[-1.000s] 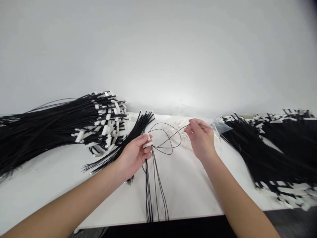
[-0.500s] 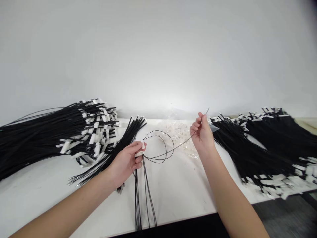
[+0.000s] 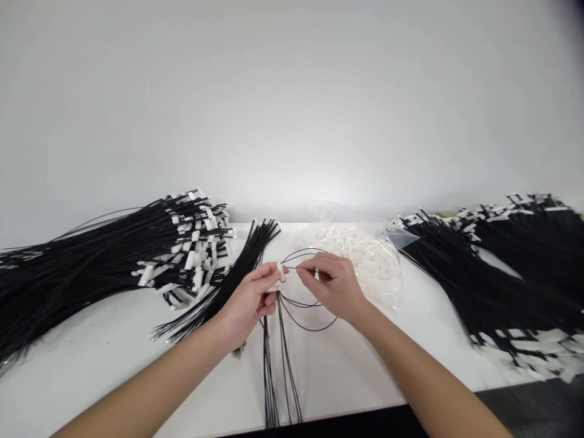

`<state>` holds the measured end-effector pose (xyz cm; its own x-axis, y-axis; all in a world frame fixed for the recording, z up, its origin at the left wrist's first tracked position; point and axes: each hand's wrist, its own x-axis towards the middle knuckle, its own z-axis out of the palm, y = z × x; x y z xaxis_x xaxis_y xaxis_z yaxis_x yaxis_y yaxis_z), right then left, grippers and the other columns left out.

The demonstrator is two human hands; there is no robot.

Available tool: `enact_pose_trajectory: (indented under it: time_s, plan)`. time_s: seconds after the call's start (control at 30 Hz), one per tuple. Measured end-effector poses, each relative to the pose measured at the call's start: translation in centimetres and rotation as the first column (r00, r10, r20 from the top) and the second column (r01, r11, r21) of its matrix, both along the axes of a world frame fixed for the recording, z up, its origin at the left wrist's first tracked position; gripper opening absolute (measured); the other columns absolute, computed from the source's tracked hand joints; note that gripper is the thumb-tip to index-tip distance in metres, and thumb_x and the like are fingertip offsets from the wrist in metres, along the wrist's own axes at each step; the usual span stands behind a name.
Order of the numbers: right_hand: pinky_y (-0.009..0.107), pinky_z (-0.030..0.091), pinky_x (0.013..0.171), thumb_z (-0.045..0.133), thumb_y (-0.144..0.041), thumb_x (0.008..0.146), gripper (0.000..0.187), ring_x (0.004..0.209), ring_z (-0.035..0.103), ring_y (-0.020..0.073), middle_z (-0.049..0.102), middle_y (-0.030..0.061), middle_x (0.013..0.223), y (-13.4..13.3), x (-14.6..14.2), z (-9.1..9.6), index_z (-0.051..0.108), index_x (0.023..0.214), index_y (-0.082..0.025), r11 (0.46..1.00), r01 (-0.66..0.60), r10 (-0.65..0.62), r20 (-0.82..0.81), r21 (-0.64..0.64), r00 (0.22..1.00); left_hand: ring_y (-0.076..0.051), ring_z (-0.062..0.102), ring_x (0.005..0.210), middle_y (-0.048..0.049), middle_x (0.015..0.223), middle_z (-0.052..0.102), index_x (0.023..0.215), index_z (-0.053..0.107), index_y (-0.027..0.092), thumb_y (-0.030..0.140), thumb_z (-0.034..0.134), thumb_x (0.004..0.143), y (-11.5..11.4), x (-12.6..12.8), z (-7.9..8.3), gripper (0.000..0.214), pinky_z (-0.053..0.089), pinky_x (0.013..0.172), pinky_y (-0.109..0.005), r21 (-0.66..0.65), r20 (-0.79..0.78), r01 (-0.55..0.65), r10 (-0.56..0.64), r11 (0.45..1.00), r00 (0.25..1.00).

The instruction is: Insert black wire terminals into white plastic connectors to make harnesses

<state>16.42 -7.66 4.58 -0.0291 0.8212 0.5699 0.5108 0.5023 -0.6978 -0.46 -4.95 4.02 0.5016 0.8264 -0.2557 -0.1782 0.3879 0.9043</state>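
Forearms [image 3: 182, 374] slant up from btm L & btm R to frame ctr: L hand [image 3: 249, 298], fingers curled, grip clamped on white connector [image 3: 281, 274]; R hand [image 3: 335, 283] bent inward, thumb & index pinching black wire [image 3: 291, 267] just R of it.

Bare hands [image 3: 243, 305], bare forearms [image 3: 166, 374]

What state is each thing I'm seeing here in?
Left hand: closed on connectors
Right hand: pinching a wire
Wire: pinched close to a connector
Connectors: held, with wires trailing
Bag: lying, open or shut unclear
Small bundle: lying, ends fanned
Left pile: heaped
Right pile: spread out
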Motion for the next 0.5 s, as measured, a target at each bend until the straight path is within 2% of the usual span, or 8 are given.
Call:
enact_pose_trajectory:
  time_s: [0.17,0.5]
  plan:
    - [0.021,0.033,0.046,0.052,-0.015,0.075,0.014,0.054,0.043,0.0068,0.055,-0.0012,0.062,-0.05,-0.14,-0.58,0.064,0.073,-0.019,0.995,0.05,-0.058,0.084,0.092,0.995,-0.001,0.028,0.049,0.0022,0.08,0.041,0.075,0.053,0.017,0.036,0.057,0.076,-0.13,-0.06,0.24,0.02,0.018,0.04,-0.016,0.004,0.006,0.038,-0.038,0.999,0.999]
    - [0.019,0.033,0.046,0.052,-0.013,0.074,0.012,0.054,0.041,0.0059,0.051,-0.0021,0.06,0.02,-0.22,-0.96,0.062,0.072,-0.018,0.985,0.085,-0.099,0.089,0.148,0.991,-0.001,0.025,0.049,0.0018,0.081,0.038,0.084,0.057,0.017,0.035,0.055,0.078,-0.11,-0.14,0.01,0.019,0.015,0.041,-0.017,-0.019,0.036,0.061,-0.06,0.998,0.998]
